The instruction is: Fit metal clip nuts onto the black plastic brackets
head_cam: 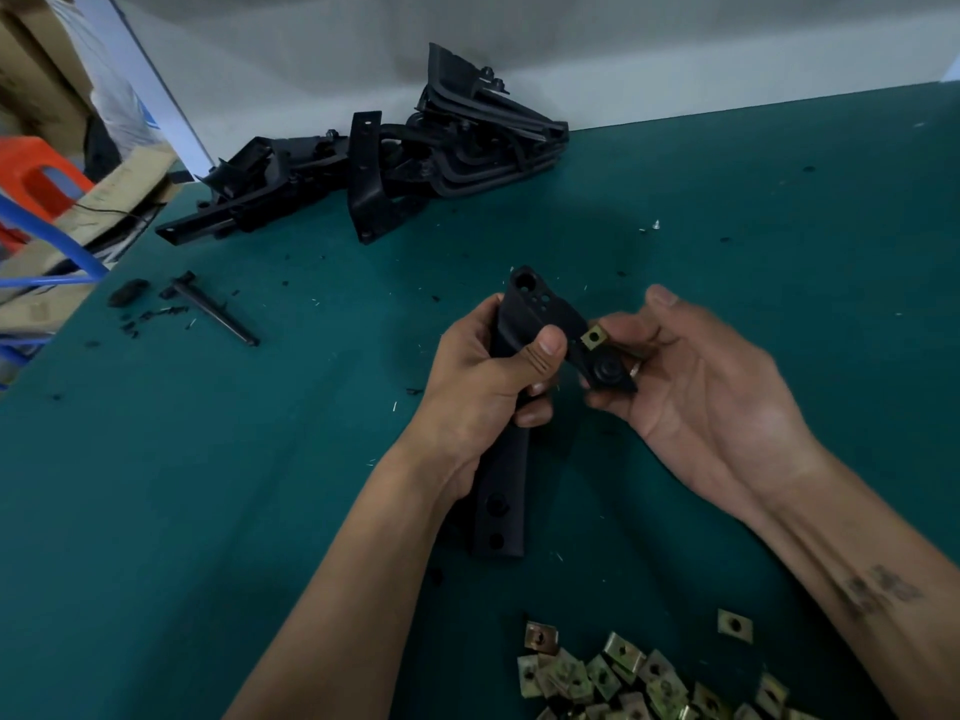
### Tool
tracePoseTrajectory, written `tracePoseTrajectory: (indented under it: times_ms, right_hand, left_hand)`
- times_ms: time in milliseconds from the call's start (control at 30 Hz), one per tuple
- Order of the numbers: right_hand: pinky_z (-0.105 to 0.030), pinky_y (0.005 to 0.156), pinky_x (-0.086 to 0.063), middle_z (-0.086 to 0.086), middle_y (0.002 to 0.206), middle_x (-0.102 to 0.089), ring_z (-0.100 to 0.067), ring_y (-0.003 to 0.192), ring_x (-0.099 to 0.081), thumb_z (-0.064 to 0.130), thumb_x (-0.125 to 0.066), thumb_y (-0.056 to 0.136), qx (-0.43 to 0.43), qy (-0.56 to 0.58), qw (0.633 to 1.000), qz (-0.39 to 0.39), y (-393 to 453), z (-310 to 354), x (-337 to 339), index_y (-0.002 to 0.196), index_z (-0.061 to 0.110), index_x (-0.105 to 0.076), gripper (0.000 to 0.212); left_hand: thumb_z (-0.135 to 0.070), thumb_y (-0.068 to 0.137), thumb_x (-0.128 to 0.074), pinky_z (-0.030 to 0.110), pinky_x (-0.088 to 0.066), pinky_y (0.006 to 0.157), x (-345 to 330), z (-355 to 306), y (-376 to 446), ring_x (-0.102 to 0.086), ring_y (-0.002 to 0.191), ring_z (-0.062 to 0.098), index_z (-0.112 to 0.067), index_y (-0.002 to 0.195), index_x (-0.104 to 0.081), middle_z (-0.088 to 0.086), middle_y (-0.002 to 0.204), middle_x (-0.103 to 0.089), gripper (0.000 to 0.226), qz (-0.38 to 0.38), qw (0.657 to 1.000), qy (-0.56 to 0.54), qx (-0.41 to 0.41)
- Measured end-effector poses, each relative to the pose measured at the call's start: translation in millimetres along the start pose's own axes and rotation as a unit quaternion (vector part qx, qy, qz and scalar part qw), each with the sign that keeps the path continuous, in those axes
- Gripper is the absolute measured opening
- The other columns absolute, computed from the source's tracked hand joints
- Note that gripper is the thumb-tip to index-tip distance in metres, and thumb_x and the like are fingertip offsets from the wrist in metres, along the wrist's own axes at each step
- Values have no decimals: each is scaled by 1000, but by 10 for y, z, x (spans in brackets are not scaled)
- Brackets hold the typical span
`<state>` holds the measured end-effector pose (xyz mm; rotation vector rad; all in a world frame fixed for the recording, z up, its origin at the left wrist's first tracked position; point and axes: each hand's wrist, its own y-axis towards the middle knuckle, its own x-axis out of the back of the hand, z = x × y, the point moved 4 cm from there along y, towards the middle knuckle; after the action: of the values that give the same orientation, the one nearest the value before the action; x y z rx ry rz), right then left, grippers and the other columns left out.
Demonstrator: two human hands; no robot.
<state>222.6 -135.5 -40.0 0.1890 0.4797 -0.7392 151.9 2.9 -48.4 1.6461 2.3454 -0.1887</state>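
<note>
2 hands hold 1 black bracket [511, 407] above the green desk [260, 459]. The left hand [488, 387] grips its long middle part, thumb on top. The right hand [691, 387] pinches the bracket's side tab, where a brass clip nut [594, 337] sits on the edge. A heap of clip nuts [623, 678] lies near the desk's front edge; a pile of brackets [395, 158] lies by the far wall.
</note>
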Motion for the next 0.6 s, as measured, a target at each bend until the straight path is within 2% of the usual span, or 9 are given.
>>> tracePoseTrajectory:
  times_ms: [167, 300, 467, 600]
  right_hand:
    - [-37, 73, -56, -20, 102, -68, -30, 87, -67, 41, -59, 93, -18, 7, 999, 47, -14, 16, -37, 89, 12, -74, 33]
    - [-38, 74, -57, -21, 102, -69, -33, 91, -68, 39, -62, 91, -29, 14, 998, 58, -22, 25, -48, 92, 9, -73, 31]
    - [-40, 75, -57, -21, 102, -68, -32, 92, -68, 28, -64, 93, -24, -3, 998, 51, -12, 14, -24, 106, -4, -64, 35]
    - [-40, 76, -58, -17, 100, -70, -31, 92, -69, 26, -64, 92, -18, -5, 998, 55, -18, 7, -13, 99, -1, -65, 27]
  left_hand:
    - [-18, 90, -66, 21, -33, 43, 11, -13, -16, -39, 56, 11, -2, 105, -52, 19, 82, -50, 26, 4, 1000, 12, -9]
    - [-21, 89, -67, 21, -33, 43, -6, -26, -32, -44, 56, 11, 0, 104, -52, 16, 79, -53, 30, 17, 1000, 5, -15]
    - [-23, 86, -68, 21, -33, 43, -10, -37, -35, -42, 56, 11, 0, 105, -52, 16, 78, -51, 34, 16, 1000, 7, -24]
    - [-22, 86, -68, 21, -32, 43, -11, -42, -39, -43, 54, 10, 0, 103, -51, 14, 77, -52, 32, 8, 1000, 7, -29]
